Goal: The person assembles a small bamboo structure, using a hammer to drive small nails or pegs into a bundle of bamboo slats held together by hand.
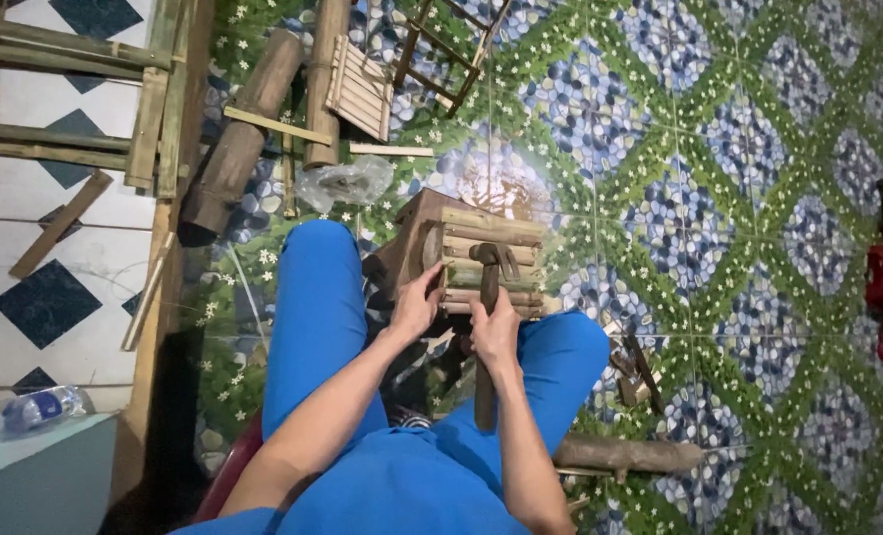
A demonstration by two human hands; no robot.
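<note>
A small bamboo slat frame [491, 238] rests on a dark wooden block [417, 223] between my knees. My right hand [494, 332] grips the wooden handle of a claw hammer [489, 267], whose head lies against the slats. My left hand [417, 302] holds the frame's near left edge, fingers curled on the slats. I sit in blue trousers, legs spread to either side.
Thick bamboo poles [243, 139], a finished slat panel [360, 89] and a clear plastic bag [347, 181] lie on the patterned tile floor ahead. A bamboo rack [75, 99] stands at left. A bamboo length [625, 454] lies by my right leg; a plastic bottle [35, 408] is at lower left.
</note>
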